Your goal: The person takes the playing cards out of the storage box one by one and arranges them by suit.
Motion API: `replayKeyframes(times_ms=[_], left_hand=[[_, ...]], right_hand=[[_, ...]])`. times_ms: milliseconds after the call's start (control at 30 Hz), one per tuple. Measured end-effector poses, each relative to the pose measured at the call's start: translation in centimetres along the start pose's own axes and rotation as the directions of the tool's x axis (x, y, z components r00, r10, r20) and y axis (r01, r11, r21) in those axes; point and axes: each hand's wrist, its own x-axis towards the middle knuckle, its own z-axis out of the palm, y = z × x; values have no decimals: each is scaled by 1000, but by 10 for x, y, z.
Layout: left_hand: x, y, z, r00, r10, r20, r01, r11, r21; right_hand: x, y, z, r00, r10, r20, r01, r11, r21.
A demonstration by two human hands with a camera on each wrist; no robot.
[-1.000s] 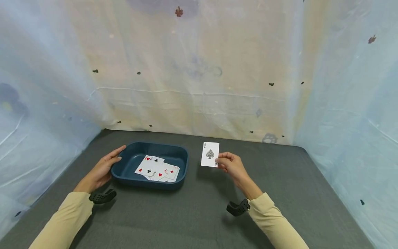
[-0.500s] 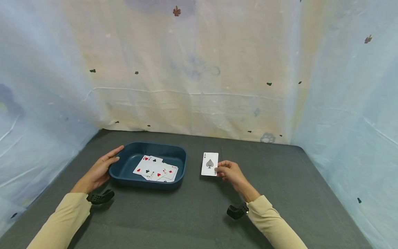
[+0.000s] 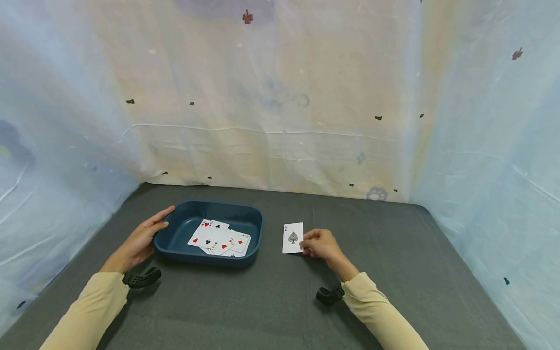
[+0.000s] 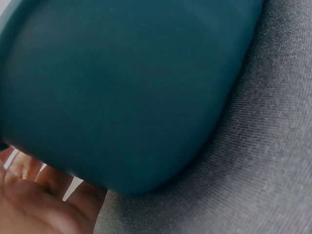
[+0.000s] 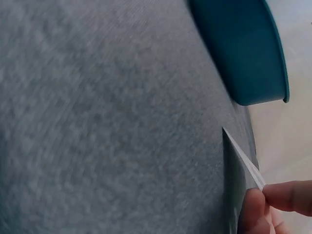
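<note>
A dark blue plastic tray (image 3: 207, 260) stands on the left part of the table, with several playing cards (image 3: 218, 238) lying face up and overlapping inside. My left hand (image 3: 139, 244) holds the tray's left end, thumb at the rim; in the left wrist view its fingers (image 4: 53, 180) lie along the outside wall. To the right of the tray, my right hand (image 3: 323, 245) pinches the ace of spades (image 3: 292, 234) by its lower right corner, face up. The right wrist view shows this card edge-on between thumb and fingers, tilted low over the cloth.
Dark grey cloth (image 3: 245, 311) covers the table. Pale patterned curtains (image 3: 280, 97) hang behind it and along both sides. Each wrist carries a black strap-like device (image 3: 142, 278) beside the cuff of a beige sleeve (image 3: 85, 311).
My right hand has lowered the ace of spades toward the table, bringing it nearer to me and slightly left. The left hand stays on the tray.
</note>
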Motion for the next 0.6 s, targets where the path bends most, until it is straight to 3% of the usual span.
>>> replayKeyframes(times_ms=[200,600], left_hand=[[-1,1,0,1000,-1,-9,1,1000,0],[-2,-1,1,1000,0,-2,0,1000,-20]], right_hand=[[0,2,1,999,-41,-21,39,994,-98],[2,6,-1,998,-53,-42,48,991,-122]])
